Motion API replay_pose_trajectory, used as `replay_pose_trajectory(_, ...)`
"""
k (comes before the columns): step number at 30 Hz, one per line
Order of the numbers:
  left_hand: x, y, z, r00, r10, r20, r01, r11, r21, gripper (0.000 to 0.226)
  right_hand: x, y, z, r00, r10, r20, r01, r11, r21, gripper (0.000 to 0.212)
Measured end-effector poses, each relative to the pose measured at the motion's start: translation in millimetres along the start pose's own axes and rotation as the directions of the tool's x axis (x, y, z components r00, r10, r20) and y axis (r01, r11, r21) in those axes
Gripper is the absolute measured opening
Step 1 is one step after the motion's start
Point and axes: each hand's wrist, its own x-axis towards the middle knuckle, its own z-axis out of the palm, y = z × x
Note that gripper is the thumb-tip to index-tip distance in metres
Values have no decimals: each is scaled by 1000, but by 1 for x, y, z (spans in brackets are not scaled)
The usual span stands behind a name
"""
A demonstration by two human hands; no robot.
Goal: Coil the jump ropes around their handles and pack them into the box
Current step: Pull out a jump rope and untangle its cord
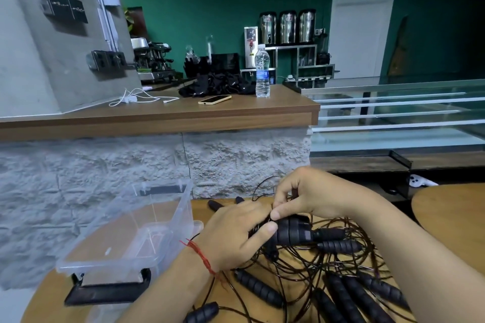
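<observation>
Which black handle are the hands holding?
The handle at the middle: the left hand grips it, the right hand pinches rope above it. Other handles lie untouched.

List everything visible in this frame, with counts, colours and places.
box: one, clear with black latches, left on the table
held handles: one bundle, black, between the hands
loose handles: about ten, black, scattered on the table
ropes: count unclear, dark and thin, tangled right of the box
table: one, wood, under the box and ropes
counter: one, wood, behind the table
bottle: one, clear, on the counter
phone: one, pale, on the counter
cable: one, white, left on the counter
urns: three, steel, on the back shelf
hands: two, bare; left hand grips the held handles, right hand pinches a rope above them
</observation>
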Motion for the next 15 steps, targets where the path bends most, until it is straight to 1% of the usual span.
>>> replay_pose_trajectory(1,-4,2,-1,1000,-27,-7,26,997,-76,40,0,0,0,999,-3,34,1,997,78,14)
replay_pose_trajectory(3,-9,7,-4,997,-71,4,71,979,-194,56,1,3,-1,998,-11,66,-3,980,199,17)
replay_pose_trajectory(5,-12,14,-6,997,-67,31,72,969,-237,78,1,8,2,996,-8,89,-19,956,293,17)
replay_pose_trajectory(6,-14,17,-5,998,-58,31,63,971,-231,86,2,10,4,994,-11,111,-25,948,317,17)
replay_pose_trajectory(7,-15,18,-3,999,-47,16,50,975,-218,89,4,12,7,990,-16,138,-31,942,335,18)
replay_pose_trajectory(9,-18,19,1,999,-30,-29,23,974,-225,84,7,16,13,983,-19,182,-50,929,366,20)
replay_pose_trajectory(12,-23,19,7,996,-35,-77,10,953,-302,79,10,26,24,974,-3,225,-99,892,440,26)
replay_pose_trajectory(13,-23,19,9,995,-49,-84,18,943,-331,78,11,31,28,971,5,239,-125,863,489,30)
replay_pose_trajectory(15,-25,18,15,992,-87,-94,46,926,-376,76,15,42,39,965,17,262,-176,783,596,46)
